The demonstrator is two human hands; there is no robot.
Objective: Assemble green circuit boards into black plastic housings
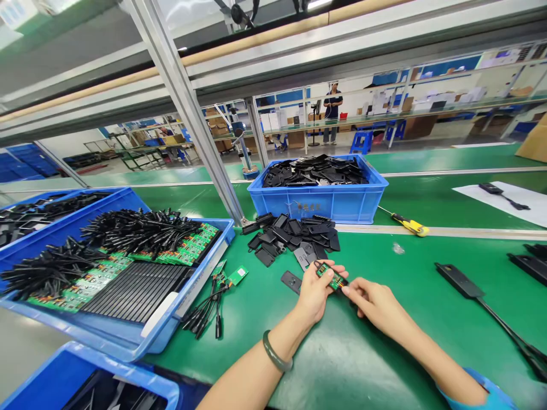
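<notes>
Bright light glares off the green tabletop [346, 356]; edges look stretched.

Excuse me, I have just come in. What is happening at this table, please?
A person's left hand holds a black case with a green circuit board in it, while the right hand touches its wired end. Black plastic parts lie piled on the table, in front of a blue bin. A blue tray on the left holds more circuit boards with black cables.
</notes>
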